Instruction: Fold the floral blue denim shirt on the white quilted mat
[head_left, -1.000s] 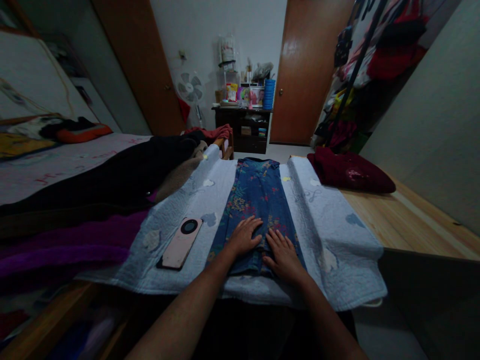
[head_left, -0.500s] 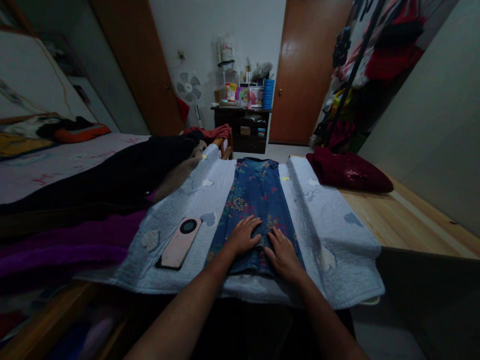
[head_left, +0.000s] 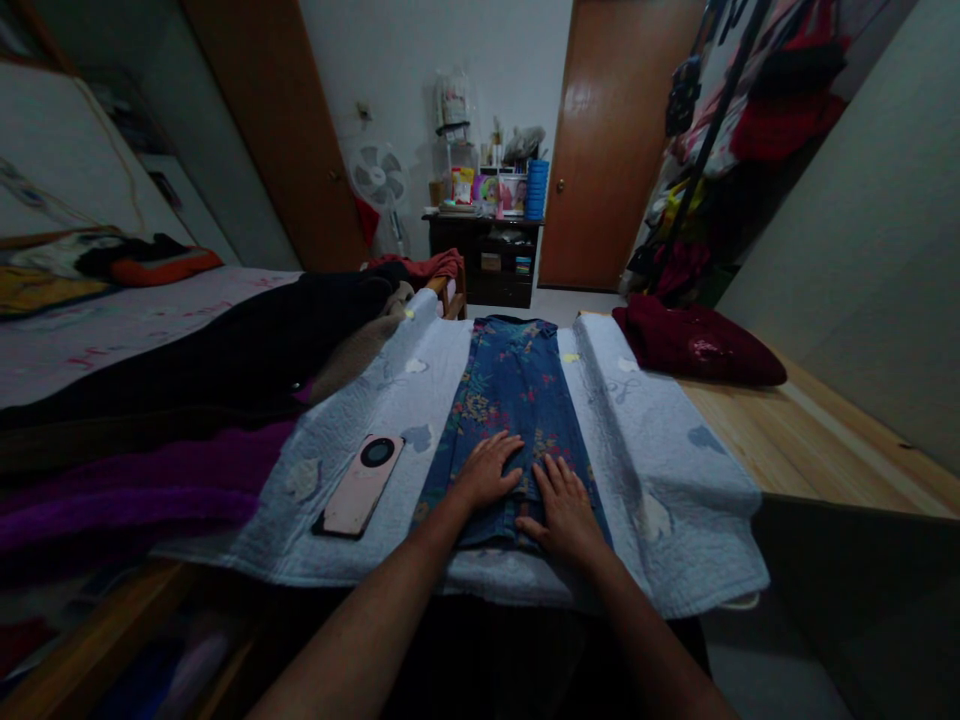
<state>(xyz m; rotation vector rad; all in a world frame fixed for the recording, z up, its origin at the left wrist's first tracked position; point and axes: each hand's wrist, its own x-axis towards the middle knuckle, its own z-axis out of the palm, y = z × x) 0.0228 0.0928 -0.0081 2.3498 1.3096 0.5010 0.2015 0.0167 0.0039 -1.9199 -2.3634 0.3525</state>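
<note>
A blue garment with a floral print (head_left: 510, 385) lies folded into a long, narrow strip, its dark collar end away from me. Flat on its near half rests my left hand (head_left: 489, 470), fingers stretched forward. My right hand (head_left: 564, 510) also lies on the cloth, fingers spread and thumb pointing left. Neither hand grips anything. Beneath the garment spreads a pale grey-blue quilted cover (head_left: 645, 440) with heart patches. To the left of my forearm a pink phone (head_left: 360, 487) lies on the cover, its round camera ring facing up.
A dark red folded garment (head_left: 694, 340) sits on the wooden surface (head_left: 817, 440) at right. Dark and purple clothes (head_left: 165, 460) are heaped on the bed at left. Further back stand a fan (head_left: 379, 178) and a dark cabinet (head_left: 480, 265); clothes hang at upper right.
My right hand has shifted slightly on the garment, its thumb now spread further to the left. My left hand, the garment and the phone look the same.
</note>
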